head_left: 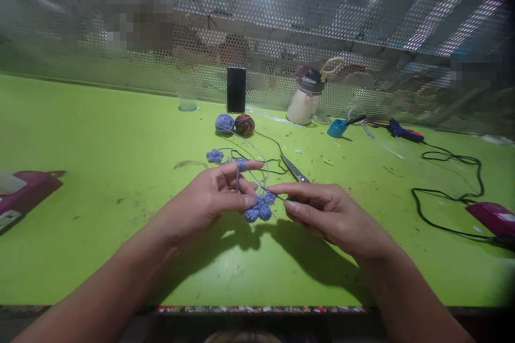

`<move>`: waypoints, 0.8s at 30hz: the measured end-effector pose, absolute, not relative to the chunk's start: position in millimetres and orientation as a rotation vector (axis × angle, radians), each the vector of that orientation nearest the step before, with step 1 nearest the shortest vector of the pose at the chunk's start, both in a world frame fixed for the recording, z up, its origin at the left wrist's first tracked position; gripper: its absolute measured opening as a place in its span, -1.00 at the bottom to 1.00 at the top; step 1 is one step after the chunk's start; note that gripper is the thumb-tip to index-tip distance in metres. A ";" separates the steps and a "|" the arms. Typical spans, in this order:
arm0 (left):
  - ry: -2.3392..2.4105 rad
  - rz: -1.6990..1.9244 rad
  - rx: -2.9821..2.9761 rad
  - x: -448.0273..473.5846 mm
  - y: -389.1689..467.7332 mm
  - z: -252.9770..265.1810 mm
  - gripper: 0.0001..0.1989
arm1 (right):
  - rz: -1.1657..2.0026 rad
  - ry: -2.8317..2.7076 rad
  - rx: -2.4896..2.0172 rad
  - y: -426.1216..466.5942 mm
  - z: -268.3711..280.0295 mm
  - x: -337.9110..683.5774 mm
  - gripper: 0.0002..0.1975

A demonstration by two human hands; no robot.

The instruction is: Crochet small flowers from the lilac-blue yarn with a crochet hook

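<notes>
Between thumb and fingers, my left hand [219,190] pinches a blue-purple crochet flower [259,207]. Matching yarn wraps the raised index finger of that hand. My right hand [325,211] is closed on a thin crochet hook [276,194], whose tip reaches the flower's upper edge. A second small crochet flower [214,156] lies on the table beyond my left hand. Behind it sit a blue-purple yarn ball [224,124] and a dark multicoloured yarn ball [244,125]. Scissors [295,169] lie just past my right hand, their handles hidden under it.
On the green table [100,134] stand a dark phone-like slab [236,90], a bottle [306,99], a clear cup [188,99] and a blue pot [337,128]. A glue gun [404,131] and corded magenta box [493,220] are right; a magenta power strip [30,193] is left.
</notes>
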State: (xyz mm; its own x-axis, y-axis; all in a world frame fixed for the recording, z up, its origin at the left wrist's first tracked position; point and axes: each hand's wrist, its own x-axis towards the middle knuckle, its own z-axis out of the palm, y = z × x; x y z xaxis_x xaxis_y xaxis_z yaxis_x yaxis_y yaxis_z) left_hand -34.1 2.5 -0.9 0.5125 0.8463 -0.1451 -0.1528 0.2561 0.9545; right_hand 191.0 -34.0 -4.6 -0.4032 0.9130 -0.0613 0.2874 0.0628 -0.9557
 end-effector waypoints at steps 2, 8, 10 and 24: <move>0.755 0.767 1.097 -34.3 3.0 -2.1 -0.39 | 1.363 -1.745 -1.193 -34.5 -4.0 190.9 -0.64; 0.733 0.742 1.121 -35.2 3.9 -3.6 -0.38 | 1.377 -1.710 -1.193 -34.1 -3.3 189.6 -0.65; 0.740 0.751 1.134 -35.3 3.9 -3.7 -0.39 | 1.373 -1.706 -1.194 -33.7 -3.1 189.5 -0.65; 0.723 0.709 1.151 -36.7 5.6 -7.4 -0.30 | 1.365 -1.712 -1.188 -33.5 -4.6 190.0 -0.65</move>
State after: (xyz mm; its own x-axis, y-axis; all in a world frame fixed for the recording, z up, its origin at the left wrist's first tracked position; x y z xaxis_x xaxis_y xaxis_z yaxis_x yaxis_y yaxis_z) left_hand -36.7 5.6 -7.4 0.5801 0.8029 -0.1373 -0.1217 0.2521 0.9600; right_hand 190.0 -33.5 -4.6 -0.3875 0.9204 -0.0528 0.2565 0.0527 -0.9651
